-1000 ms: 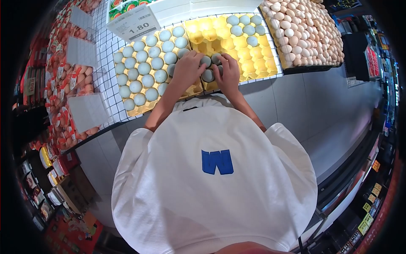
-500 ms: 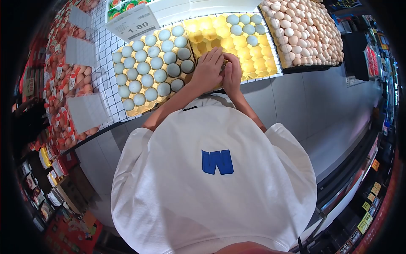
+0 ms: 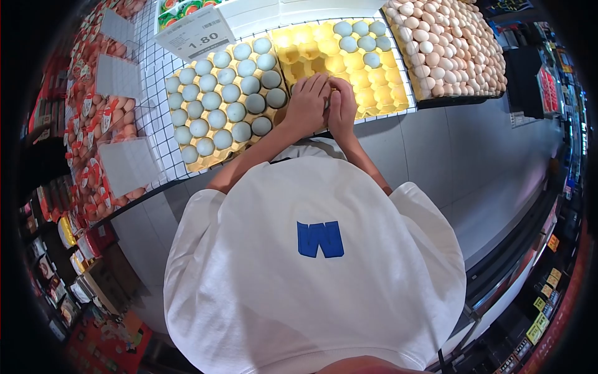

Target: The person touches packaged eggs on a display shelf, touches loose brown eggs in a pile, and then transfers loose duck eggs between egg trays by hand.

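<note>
My left hand (image 3: 308,103) is curled with its back up over the near edge of the yellow egg tray (image 3: 361,81). Against its fingertips rests my right hand (image 3: 342,106), also curled. The eggs between and under my hands are almost fully hidden, so I cannot make out which ones each hand grips. On the left tray (image 3: 184,149), rows of pale blue-green eggs (image 3: 217,118) sit in the cups. Several more blue-green eggs (image 3: 367,44) lie at the far right corner of the yellow tray.
Brown eggs (image 3: 445,53) are stacked on a tray to the right. A price sign (image 3: 198,37) stands behind the left tray. Red-netted packs of eggs (image 3: 93,156) and clear plastic covers (image 3: 129,165) line the left side. A white box (image 3: 293,11) is at the back.
My left hand has moved right from the seam between the trays, uncovering eggs on the left tray. The eggs visible between my hands are now covered. The last half second shows little movement.
</note>
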`<state>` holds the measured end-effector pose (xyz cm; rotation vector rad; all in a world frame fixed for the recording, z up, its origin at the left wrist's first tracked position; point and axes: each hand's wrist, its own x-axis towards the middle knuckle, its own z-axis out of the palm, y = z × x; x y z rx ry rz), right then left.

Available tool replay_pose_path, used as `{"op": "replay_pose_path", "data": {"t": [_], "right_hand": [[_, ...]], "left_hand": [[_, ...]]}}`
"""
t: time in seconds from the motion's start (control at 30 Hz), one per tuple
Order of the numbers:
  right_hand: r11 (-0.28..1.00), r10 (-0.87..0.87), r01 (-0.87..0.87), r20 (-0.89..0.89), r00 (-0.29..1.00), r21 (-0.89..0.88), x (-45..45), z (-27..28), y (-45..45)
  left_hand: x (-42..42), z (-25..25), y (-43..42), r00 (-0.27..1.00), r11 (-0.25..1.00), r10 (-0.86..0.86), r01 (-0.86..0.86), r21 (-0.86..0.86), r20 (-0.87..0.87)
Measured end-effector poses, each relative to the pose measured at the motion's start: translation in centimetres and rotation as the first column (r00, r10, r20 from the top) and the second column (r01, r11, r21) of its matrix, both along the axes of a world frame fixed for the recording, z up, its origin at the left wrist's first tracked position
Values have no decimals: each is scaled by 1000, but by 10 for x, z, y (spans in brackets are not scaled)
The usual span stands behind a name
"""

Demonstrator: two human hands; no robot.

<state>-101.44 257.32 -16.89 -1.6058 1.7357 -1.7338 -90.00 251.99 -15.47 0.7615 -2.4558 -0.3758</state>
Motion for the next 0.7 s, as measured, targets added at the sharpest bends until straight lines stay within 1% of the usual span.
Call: {"op": "replay_pose_path", "data": {"t": [0.17, 0.43, 0.67, 0.7], "right_hand": [[1000, -7, 7, 0, 1000, 13, 0, 0, 0], [1000, -11, 12, -31, 999, 16, 0, -1, 1], [1000, -12, 13, -70, 998, 23, -1, -3, 1], [999, -12, 14, -75, 997, 29, -1, -3, 1]], "left_hand": [[0, -2, 0, 1000, 1000, 2, -2, -7, -11], [0, -4, 0, 1000, 999, 10, -10, -42, 20], [-1, -3, 0, 1000, 999, 9, -9, -37, -11], [-1, -3, -1, 999, 997, 18, -21, -78, -28]]}}
